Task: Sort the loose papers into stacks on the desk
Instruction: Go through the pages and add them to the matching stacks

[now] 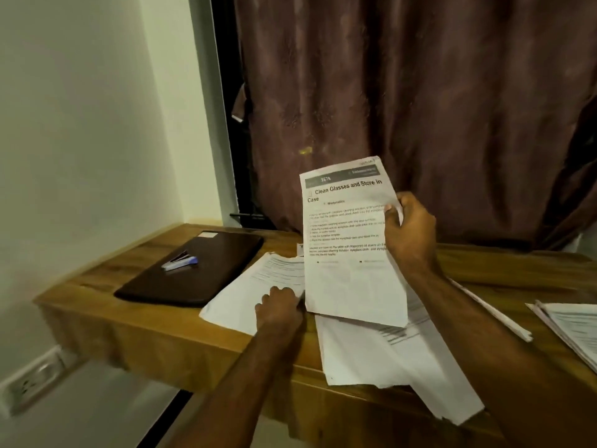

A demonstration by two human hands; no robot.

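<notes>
the right hand (pixel 408 231) holds a printed sheet (pixel 352 244) up off the wooden desk (pixel 155 337), thumb and fingers pinching its right edge. the sheet stands nearly upright, tilted a little, and its heading reads "clean glasses and store in case". its lower left corner comes down right at the left hand (pixel 279 310).

the left hand is on the desk just to the right of the laptop (pixel 193 273), its fingers curled at the edge of a flat sheet (pixel 255 292) that lies there; whether it grips that sheet, the corner of the raised one, or only rests on the paper cannot be told. this flat sheet touches or slightly overlaps the near right corner of the laptop.

further right of the laptop, under and in front of the raised sheet, a loose pile of papers (pixel 381 360) lies askew, with some sheets hanging over the front edge of the desk. a thin bundle of papers (pixel 497 313) runs diagonally behind the right forearm. well to the right of the laptop, at the edge of the view, sits another stack of papers (pixel 571 331).

the laptop is closed, dark, and lies toward the left end of the desk. on its lid rests a small stapler (pixel 180 262) with a blue end. behind the desk hangs a brown curtain (pixel 420 92); left of the laptop is a pale wall (pixel 80 124), with a socket plate (pixel 32 383) low down below the desk.
</notes>
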